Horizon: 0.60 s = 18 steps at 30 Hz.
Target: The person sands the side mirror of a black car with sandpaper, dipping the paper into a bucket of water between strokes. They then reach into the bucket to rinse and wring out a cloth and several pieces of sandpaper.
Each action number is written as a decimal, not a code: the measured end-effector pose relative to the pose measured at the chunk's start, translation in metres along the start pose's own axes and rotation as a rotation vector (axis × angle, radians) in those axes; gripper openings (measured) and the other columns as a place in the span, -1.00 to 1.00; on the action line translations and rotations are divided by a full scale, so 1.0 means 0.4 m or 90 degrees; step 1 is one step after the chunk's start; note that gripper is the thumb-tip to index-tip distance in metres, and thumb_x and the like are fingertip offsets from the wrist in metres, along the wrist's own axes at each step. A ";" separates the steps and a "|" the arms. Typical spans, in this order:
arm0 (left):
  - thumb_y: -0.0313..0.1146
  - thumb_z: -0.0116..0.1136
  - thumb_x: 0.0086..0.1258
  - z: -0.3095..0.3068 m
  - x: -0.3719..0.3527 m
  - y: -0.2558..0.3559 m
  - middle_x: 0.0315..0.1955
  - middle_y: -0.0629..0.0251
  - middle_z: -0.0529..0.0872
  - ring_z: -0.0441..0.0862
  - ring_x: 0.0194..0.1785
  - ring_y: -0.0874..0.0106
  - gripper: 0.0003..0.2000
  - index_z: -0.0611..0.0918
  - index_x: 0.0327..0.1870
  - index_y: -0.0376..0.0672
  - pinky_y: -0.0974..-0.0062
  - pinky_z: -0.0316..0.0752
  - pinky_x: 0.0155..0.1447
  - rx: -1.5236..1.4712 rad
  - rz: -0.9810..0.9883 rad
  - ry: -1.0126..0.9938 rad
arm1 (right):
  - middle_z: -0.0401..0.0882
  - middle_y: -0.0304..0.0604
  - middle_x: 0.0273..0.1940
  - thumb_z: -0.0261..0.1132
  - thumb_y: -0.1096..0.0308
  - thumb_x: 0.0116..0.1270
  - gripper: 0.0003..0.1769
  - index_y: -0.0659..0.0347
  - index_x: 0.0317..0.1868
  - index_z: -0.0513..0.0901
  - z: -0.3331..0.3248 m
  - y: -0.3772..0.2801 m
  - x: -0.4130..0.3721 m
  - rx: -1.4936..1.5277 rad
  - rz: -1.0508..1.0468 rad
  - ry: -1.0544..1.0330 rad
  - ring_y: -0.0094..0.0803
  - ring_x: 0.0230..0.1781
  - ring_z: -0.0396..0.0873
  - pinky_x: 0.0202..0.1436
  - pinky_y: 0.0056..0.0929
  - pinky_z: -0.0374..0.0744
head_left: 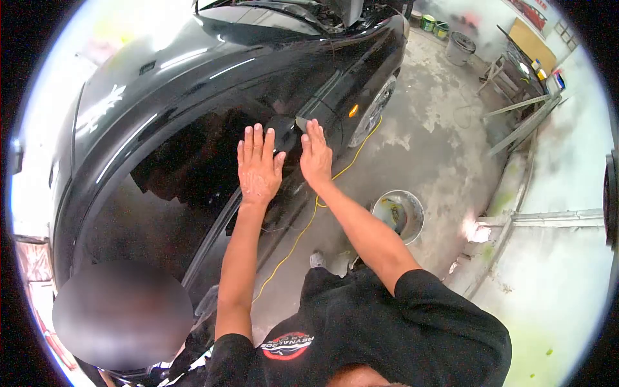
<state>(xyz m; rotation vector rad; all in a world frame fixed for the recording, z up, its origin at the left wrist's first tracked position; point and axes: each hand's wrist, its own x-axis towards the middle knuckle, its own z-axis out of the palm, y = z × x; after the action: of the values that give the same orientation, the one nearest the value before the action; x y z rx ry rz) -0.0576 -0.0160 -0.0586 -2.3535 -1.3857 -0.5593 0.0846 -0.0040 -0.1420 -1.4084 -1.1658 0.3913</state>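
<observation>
A glossy black car (174, 155) fills the left and middle of the head view. My left hand (260, 166) is held over its side window area, palm down, with the fingers stretched and slightly apart and nothing in it. To its right, my right hand (315, 153) is beside the car's front door and fender area, its fingers together around a small flat greyish piece (301, 123) whose edge shows at the fingertips. How much of that piece lies under the hand is hidden.
A bucket (398, 216) stands on the concrete floor (432, 161) at the right. A yellow cord (296, 242) runs along the car. Farther back are another bucket (460, 48) and a wooden stand (500, 77). A person's blurred head (122, 316) is at lower left.
</observation>
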 end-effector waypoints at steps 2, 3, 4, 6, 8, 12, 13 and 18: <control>-0.07 0.09 0.58 0.038 0.025 0.002 0.51 0.00 0.40 0.31 0.57 -0.02 -0.46 0.48 0.47 -0.16 0.02 0.31 0.53 -0.035 0.007 -0.013 | 0.67 0.33 0.09 0.03 0.14 0.64 -0.50 0.37 0.27 0.62 -0.052 0.012 0.111 0.017 0.191 -0.130 0.30 0.14 0.62 0.25 0.07 0.56; -0.06 0.09 0.58 0.038 0.024 0.014 0.51 0.01 0.40 0.32 0.56 -0.02 -0.46 0.49 0.46 -0.17 0.04 0.33 0.51 -0.028 0.004 -0.021 | 0.71 0.32 -0.12 0.05 0.10 0.61 -0.51 0.32 0.21 0.67 -0.058 0.050 0.135 0.017 0.275 -0.176 0.32 -0.03 0.65 0.10 0.13 0.58; -0.05 0.10 0.57 0.037 0.023 0.019 0.51 0.01 0.41 0.34 0.56 -0.02 -0.46 0.49 0.45 -0.17 0.05 0.36 0.50 -0.019 0.003 -0.026 | 0.71 0.32 -0.11 0.06 0.11 0.60 -0.53 0.30 0.18 0.68 -0.061 0.053 0.119 0.016 0.242 -0.144 0.32 -0.03 0.65 0.09 0.12 0.58; -0.03 0.12 0.55 0.043 0.036 0.020 0.49 0.00 0.43 0.36 0.54 -0.01 -0.45 0.51 0.44 -0.16 0.06 0.40 0.47 -0.002 -0.010 -0.027 | 0.71 0.32 -0.10 0.08 0.12 0.60 -0.57 0.27 0.12 0.71 -0.072 0.046 0.080 0.014 0.149 -0.084 0.31 -0.02 0.66 0.09 0.11 0.58; -0.08 0.12 0.55 0.040 0.043 0.020 0.50 0.01 0.43 0.38 0.54 -0.01 -0.45 0.49 0.47 -0.17 0.09 0.43 0.45 0.017 0.009 -0.008 | 0.71 0.31 -0.10 0.08 0.15 0.60 -0.59 0.26 0.08 0.72 -0.059 0.062 0.065 0.029 0.056 -0.018 0.30 -0.05 0.67 0.06 0.11 0.59; -0.10 0.13 0.55 0.032 0.051 0.017 0.48 0.00 0.46 0.41 0.52 -0.02 -0.48 0.53 0.43 -0.18 0.07 0.43 0.44 -0.001 -0.009 -0.010 | 0.71 0.29 -0.03 0.09 0.16 0.61 -0.59 0.29 0.11 0.72 -0.079 0.030 0.203 -0.044 0.107 -0.269 0.24 -0.01 0.69 0.08 0.07 0.61; -0.11 0.13 0.54 0.033 0.052 0.012 0.46 0.00 0.48 0.42 0.51 -0.03 -0.49 0.55 0.41 -0.18 0.05 0.43 0.44 -0.007 -0.007 0.001 | 0.71 0.26 0.01 0.12 0.16 0.60 -0.58 0.31 0.17 0.69 -0.073 0.042 0.216 -0.063 0.118 -0.306 0.20 0.04 0.70 0.11 0.03 0.63; -0.08 0.11 0.56 0.026 0.052 0.002 0.49 0.00 0.43 0.38 0.53 -0.05 -0.48 0.53 0.43 -0.17 0.05 0.44 0.44 -0.034 -0.020 -0.022 | 0.68 0.20 0.16 0.16 0.24 0.58 -0.62 0.34 0.16 0.69 -0.103 0.047 0.133 0.011 -0.002 -0.194 0.13 0.21 0.64 0.28 -0.05 0.59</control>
<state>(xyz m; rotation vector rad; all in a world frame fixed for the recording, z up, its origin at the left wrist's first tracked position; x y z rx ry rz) -0.0461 0.0040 -0.0571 -2.3978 -1.4424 -0.5738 0.1484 0.0203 -0.1282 -1.3625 -1.4059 0.6296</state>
